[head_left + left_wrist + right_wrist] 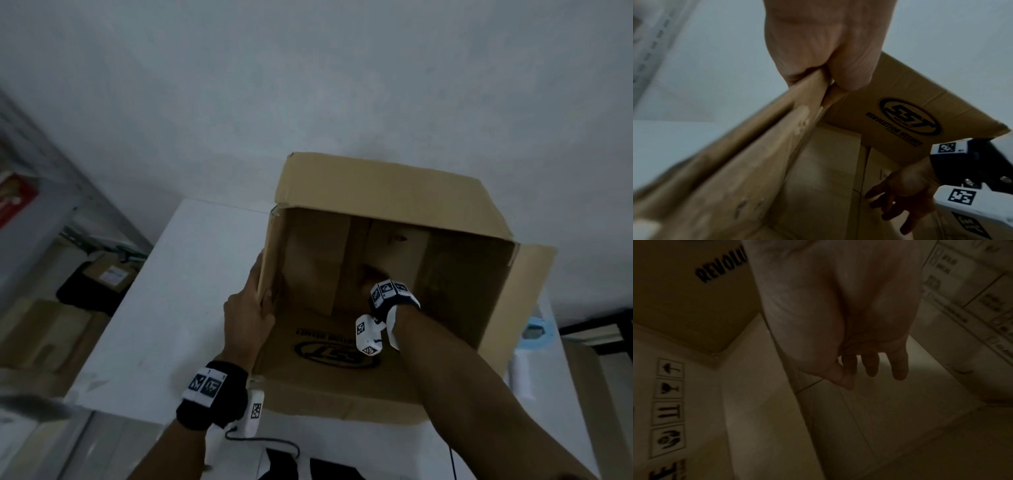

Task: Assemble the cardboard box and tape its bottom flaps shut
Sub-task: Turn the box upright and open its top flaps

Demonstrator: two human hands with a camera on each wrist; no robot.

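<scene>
Although the brown corrugated cardboard box (394, 192) is erected on the white surface (191, 274), no tape shows; left hand (251, 301) grips its wall, right hand (902, 199) presses open-fingered on inner flaps.

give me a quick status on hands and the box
Left hand grips the box's left wall edge. Right hand deep inside, fingers spread at the inner flaps, holding nothing. Box on its side on the white table. No tape seen.

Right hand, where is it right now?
In the head view the right hand reaches deep inside the cardboard box, fingers extended at the inner flaps, while the left hand grips the box's left wall.
</scene>
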